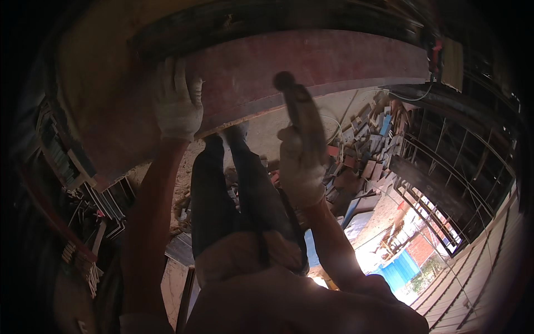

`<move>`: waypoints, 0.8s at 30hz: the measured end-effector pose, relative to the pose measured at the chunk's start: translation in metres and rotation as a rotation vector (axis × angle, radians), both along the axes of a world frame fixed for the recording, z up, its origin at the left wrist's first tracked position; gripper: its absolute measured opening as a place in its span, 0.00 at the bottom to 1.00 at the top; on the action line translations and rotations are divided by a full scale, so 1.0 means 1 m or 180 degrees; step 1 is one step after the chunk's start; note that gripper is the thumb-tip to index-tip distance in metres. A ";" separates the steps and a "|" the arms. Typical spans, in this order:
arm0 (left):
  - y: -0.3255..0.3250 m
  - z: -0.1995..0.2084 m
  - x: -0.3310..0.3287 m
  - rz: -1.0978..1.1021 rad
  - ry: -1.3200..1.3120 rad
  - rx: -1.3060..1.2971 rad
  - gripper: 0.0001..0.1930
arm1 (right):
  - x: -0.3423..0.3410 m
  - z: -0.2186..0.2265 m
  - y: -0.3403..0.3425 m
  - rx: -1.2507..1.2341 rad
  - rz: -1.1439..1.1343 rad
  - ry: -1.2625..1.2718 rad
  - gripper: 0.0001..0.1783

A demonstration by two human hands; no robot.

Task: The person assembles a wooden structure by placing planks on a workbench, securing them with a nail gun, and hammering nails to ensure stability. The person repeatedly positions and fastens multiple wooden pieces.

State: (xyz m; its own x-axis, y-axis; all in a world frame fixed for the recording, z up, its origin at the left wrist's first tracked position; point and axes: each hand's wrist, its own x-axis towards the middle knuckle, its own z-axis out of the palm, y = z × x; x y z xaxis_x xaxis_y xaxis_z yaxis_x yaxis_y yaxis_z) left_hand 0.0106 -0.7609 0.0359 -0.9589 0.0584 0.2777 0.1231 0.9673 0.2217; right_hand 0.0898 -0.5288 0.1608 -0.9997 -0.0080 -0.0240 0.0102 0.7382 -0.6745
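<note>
My left hand (pixel 178 106), in a pale work glove, lies on a long reddish-brown board (pixel 334 58) with its fingers stretched out and the thumb apart. Gloved as well, my right hand (pixel 302 172) is closed around a dark hammer (pixel 306 111). The hammer is raised in front of the board's near edge, its round striking face pointing away from me. Motion blurs it slightly, and its handle is mostly hidden. I cannot make out any nail on the board.
Scrap wood pieces (pixel 367 139) lie heaped on the ground to the right. Stacked boards (pixel 105 206) stand at the left. Metal bars (pixel 445 145) and a thin cable (pixel 411 99) run along the right side. My legs (pixel 250 183) are below the board.
</note>
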 end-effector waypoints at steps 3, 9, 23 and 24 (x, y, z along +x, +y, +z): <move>0.006 0.004 -0.008 -0.0129 -0.0001 0.0155 0.27 | 0.024 -0.036 0.002 -0.0489 -0.0159 -0.0029 0.16; -0.005 -0.006 -0.005 -0.0130 0.0110 0.0117 0.27 | 0.007 -0.006 -0.013 -0.0566 -0.0415 -0.0654 0.25; -0.158 0.052 0.054 -0.1554 -0.1323 0.0068 0.31 | 0.066 -0.135 -0.007 0.0201 -0.1189 -0.1203 0.27; -0.179 0.054 0.059 -0.1604 -0.1371 -0.0048 0.31 | 0.062 -0.125 -0.014 -0.0192 -0.1484 -0.1413 0.28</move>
